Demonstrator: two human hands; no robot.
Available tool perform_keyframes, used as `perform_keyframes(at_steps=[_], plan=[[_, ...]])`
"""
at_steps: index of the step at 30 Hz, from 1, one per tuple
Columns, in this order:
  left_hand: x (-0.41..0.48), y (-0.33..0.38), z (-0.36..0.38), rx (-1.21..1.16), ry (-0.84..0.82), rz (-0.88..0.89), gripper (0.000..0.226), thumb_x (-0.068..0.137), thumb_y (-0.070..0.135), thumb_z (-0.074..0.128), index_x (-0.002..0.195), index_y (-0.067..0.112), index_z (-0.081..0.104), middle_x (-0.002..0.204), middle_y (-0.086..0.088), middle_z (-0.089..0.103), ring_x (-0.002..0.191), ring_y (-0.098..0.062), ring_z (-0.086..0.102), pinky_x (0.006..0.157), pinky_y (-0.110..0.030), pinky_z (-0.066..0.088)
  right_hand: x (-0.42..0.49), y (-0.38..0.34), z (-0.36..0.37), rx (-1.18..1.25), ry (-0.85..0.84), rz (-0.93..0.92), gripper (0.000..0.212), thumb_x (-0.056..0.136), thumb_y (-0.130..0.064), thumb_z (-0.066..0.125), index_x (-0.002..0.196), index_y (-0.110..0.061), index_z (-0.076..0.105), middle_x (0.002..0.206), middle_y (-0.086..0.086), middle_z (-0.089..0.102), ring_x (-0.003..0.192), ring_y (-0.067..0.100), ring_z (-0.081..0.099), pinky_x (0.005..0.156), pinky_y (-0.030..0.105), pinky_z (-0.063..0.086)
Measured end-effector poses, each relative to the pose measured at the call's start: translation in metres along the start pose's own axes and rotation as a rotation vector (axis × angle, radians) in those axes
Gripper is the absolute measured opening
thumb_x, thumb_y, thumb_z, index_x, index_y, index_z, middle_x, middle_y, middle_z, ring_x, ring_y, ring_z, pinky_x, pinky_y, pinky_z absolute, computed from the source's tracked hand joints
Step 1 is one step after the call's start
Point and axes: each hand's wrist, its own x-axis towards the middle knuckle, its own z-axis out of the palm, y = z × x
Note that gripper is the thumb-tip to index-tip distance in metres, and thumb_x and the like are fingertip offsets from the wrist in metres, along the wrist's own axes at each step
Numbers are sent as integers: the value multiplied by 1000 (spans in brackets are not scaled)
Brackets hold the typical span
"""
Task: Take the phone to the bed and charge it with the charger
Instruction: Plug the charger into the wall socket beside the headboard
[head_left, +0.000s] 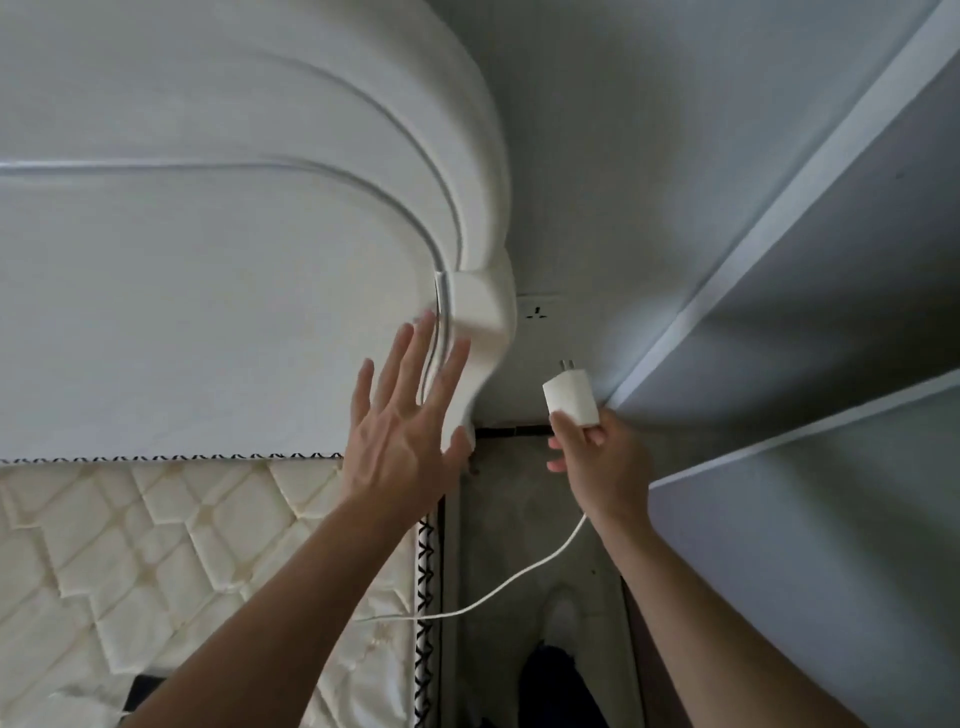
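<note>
Fingers of the right hand are closed on the base of the charger, prongs aimed up at the wall socket; left hand is spread wide against the headboard, holding nothing

Charger: small, rigid, judged light and smooth; best gripped on its flat sides

Cable: limp, trailed onto the mattress

Phone: possibly the dark object at the mattress edge

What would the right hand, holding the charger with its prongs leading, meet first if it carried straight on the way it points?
Probably the wall just beside the socket. The right hand aims the charger up toward it, nothing between; depth unclear.
</note>
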Motion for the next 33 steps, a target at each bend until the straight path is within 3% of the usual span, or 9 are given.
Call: perform_keyframes(at_steps=[3,7,11,15,18,21,23,26,33], plan=[[10,-6,24,33,113,19,94,83,27,70,159,24,16,168,-4,-1,155,-19,-2,122,-57,17,37,17,25,-11,19,-46,22,90,-32,64,97,-12,67,76,1,73,46,9,67,43,13,46],[15,-11,54,108,189,22,99,84,40,69,159,19,8,165,-3,-9,155,-20,-9,121,-62,11,77,37,58,-83,70,-129,25,86,-43,57,99,-23,66,78,-4,73,60,13,71,61,34,59],[24,-20,74,208,261,16,110,87,50,68,157,27,-13,163,1,-29,152,-18,-19,120,-65,3,107,51,76,-206,136,-201,31,83,-48,51,96,-24,66,79,-3,75,73,15,72,69,29,56],[33,-23,90,208,381,14,109,91,48,69,156,27,-17,163,-13,-1,151,-17,-20,119,-64,6,123,60,86,-260,156,-253,28,86,-46,52,97,-23,65,77,-2,74,70,14,70,62,21,50],[36,-24,94,204,441,24,109,90,46,70,156,27,-14,162,-15,3,152,-17,-17,119,-65,9,125,59,88,-283,198,-272,24,89,-41,55,100,-23,66,79,-6,72,64,10,59,51,7,36],[37,-25,95,193,446,35,110,89,44,72,157,26,-13,162,-15,3,152,-17,-17,119,-65,9,123,58,91,-289,250,-263,22,89,-40,57,102,-24,65,73,-7,68,67,17,61,55,23,36],[37,-24,96,203,461,41,109,90,45,71,157,25,-12,162,-14,4,152,-18,-16,119,-66,9,122,58,94,-272,261,-247,23,89,-40,58,103,-24,65,69,-9,64,67,17,62,52,22,35],[37,-25,95,195,458,56,108,90,46,70,157,26,-13,165,0,-2,152,-18,-17,119,-66,10,122,57,97,-273,271,-259,26,90,-41,58,108,-24,65,77,-7,70,65,13,59,51,7,27],[34,-26,97,188,435,59,107,91,43,70,157,26,-12,162,4,-30,153,-20,-17,120,-63,3,117,47,102,-267,304,-255,23,91,-42,54,96,-21,63,74,-5,69,72,19,66,53,24,33]])
